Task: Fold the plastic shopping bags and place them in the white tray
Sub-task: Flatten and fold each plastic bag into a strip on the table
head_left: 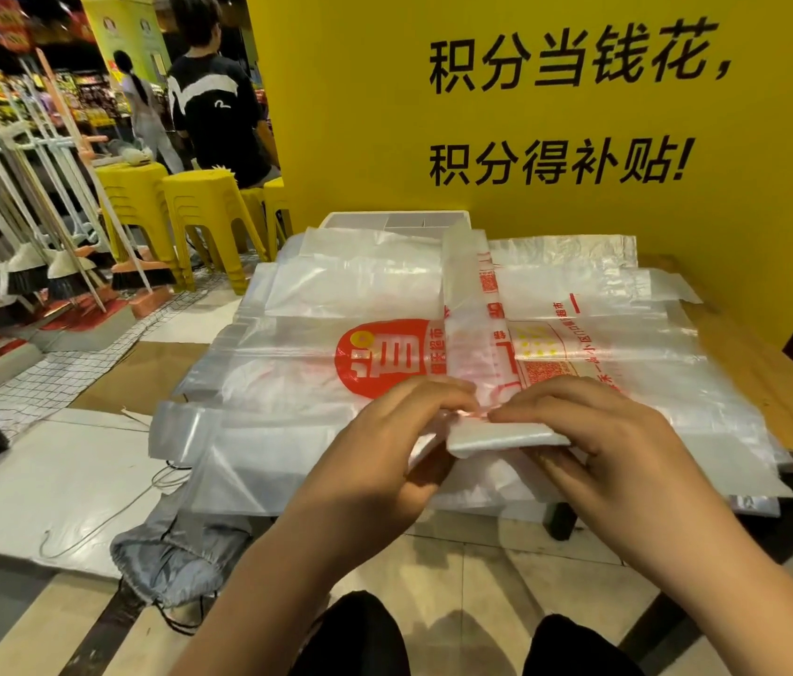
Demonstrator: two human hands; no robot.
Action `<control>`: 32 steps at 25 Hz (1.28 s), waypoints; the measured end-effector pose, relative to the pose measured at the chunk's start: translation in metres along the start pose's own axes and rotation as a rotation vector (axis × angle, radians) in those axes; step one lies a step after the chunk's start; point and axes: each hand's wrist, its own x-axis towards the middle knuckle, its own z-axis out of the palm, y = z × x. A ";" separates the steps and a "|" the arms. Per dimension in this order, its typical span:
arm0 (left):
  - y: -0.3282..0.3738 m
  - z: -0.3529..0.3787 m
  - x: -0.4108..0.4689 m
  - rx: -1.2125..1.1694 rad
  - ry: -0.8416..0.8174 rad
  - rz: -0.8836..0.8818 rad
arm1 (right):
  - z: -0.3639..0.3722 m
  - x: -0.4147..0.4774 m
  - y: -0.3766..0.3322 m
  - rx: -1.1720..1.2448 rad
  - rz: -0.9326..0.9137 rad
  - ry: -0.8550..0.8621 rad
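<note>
- One bag (475,309) is narrowed to a long strip and lies across the pile (287,344) on the worktop (750,368).
- Left hand (380,431) and right hand (599,431): fingers curl in and pinch its folded near end, I guess to keep the crease tight.
- Tray (350,221) sits at the far edge behind the pile, handy for drop-off.

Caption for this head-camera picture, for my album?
Left hand and right hand pinch a half-folded plastic bag over a pile of flat bags; white tray behind.
</note>
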 end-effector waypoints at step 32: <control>-0.001 0.014 0.033 0.222 -0.004 -0.241 | 0.023 0.050 -0.005 -0.355 0.402 -0.119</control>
